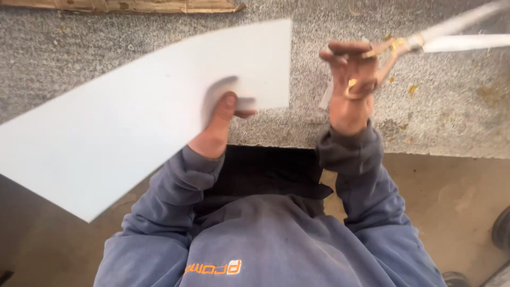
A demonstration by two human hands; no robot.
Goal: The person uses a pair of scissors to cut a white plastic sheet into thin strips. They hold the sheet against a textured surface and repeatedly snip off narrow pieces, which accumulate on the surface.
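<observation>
Two hands work over the grey speckled table (414, 106): the left hand (220, 125) pinches a large white sheet (122, 111) at its right edge, while the right hand (353, 79) grips gold-handled scissors (404, 48), blades blurred, probably open, far right.

Packaging and markings seen from the head camera.
One flattened brown cardboard piece (127, 5) lay along the far edge of the grey stone slab (435, 117), partly cut off by the frame. A small orange logo (213, 267) sat on the blue sweatshirt (276, 244).
</observation>
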